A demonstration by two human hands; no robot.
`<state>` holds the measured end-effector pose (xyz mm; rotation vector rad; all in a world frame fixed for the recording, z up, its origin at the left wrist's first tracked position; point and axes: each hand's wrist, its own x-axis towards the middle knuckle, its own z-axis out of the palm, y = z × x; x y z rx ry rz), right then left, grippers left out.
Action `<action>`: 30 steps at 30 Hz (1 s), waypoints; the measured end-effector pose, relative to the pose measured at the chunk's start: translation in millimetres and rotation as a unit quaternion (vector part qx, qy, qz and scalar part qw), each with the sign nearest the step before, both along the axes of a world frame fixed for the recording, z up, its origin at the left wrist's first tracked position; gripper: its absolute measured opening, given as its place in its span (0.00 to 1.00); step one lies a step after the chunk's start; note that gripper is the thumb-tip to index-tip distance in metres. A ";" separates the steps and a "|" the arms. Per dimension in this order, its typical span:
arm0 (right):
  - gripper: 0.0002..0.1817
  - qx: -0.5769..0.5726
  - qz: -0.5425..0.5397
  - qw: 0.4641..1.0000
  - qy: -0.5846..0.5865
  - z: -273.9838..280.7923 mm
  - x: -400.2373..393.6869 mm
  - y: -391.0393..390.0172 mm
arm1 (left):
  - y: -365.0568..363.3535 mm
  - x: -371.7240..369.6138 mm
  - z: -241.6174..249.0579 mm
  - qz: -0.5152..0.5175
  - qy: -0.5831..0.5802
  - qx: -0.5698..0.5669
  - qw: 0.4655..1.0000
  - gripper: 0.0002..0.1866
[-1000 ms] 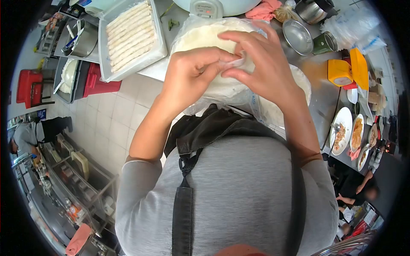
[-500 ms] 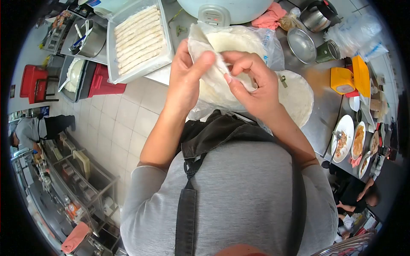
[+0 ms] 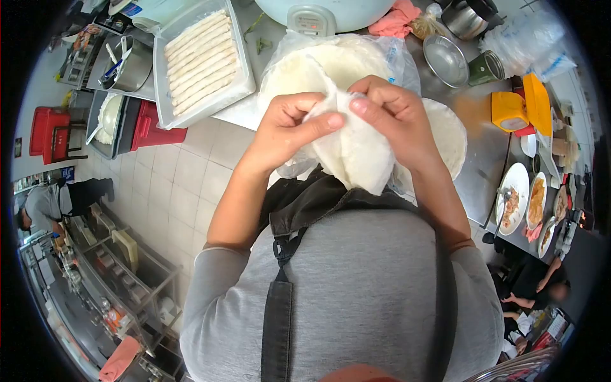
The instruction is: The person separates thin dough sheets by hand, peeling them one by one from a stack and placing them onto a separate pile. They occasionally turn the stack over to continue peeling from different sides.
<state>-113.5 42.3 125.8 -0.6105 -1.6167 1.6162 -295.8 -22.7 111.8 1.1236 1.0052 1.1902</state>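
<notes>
A thin white wrapper sheet [image 3: 359, 149] hangs between my two hands, above the table's near edge. My left hand [image 3: 289, 127] pinches its left side between thumb and fingers. On the right side, my right hand [image 3: 394, 118] grips it the same way, the two thumbs close together. Just behind the hands lies a pile of round white sheets [image 3: 289, 73] on clear plastic. Another round white sheet [image 3: 445, 137] is flat on the table, right of my right hand.
A plastic tray [image 3: 249, 83] with rows of white rolls stands at the left. Behind are a pale blue appliance [image 3: 312, 19], a pink cloth [image 3: 394, 19] and a metal bowl [image 3: 445, 60]. Plates of food [image 3: 512, 197] stand at the right. A person [image 3: 44, 204] is far left.
The wrapper sheet has been pulled toward me and now hangs down between my hands. My left hand has lowered and both thumbs have come together at its upper edge.
</notes>
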 end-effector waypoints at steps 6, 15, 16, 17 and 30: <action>0.16 -0.169 -0.091 0.979 0.071 -2.7 21.1 9.4 | -5.5 -13.8 -8.5 0.097 -0.172 -0.031 0.980 0.06; 0.07 -0.269 -0.028 0.948 0.170 -13.0 -12.6 -3.8 | 9.0 9.9 4.2 0.079 -0.139 0.016 0.987 0.28; 0.08 -0.321 -0.038 0.931 0.171 -3.3 -15.7 -7.1 | 11.2 15.0 6.5 0.094 -0.070 0.061 0.991 0.27; 0.08 -0.321 -0.037 0.931 0.171 2.0 -17.2 -9.5 | 12.4 18.8 8.9 0.109 0.000 0.105 0.988 0.26; 0.18 -0.267 -0.164 0.942 0.124 6.2 -1.3 -3.4 | 0.6 5.2 13.1 0.265 -0.036 0.025 0.963 0.10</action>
